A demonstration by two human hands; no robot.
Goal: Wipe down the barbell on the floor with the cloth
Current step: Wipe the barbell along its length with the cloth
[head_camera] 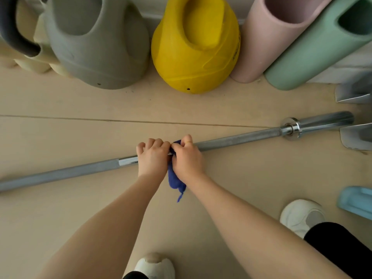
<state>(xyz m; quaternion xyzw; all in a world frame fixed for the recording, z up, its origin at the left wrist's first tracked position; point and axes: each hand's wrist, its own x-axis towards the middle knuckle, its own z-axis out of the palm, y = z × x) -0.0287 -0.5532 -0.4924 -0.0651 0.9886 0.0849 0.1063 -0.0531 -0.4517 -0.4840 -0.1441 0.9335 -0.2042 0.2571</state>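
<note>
A long steel barbell (237,138) lies across the pale wooden floor, running from the lower left to its collar and sleeve (314,123) at the upper right. My left hand (153,157) grips the bar's middle bare. Right beside it, touching, my right hand (186,158) is closed around the bar with a blue cloth (175,181) wrapped under it. The cloth's loose end hangs below my right wrist onto the floor. The bar section under both hands is hidden.
Behind the bar stand a grey kettlebell (96,47), a yellow kettlebell (195,47), a pink foam roller (269,37) and a green foam roller (322,45). A light blue block (356,200) and grey pieces (356,135) sit at the right. My white shoes (302,216) are near.
</note>
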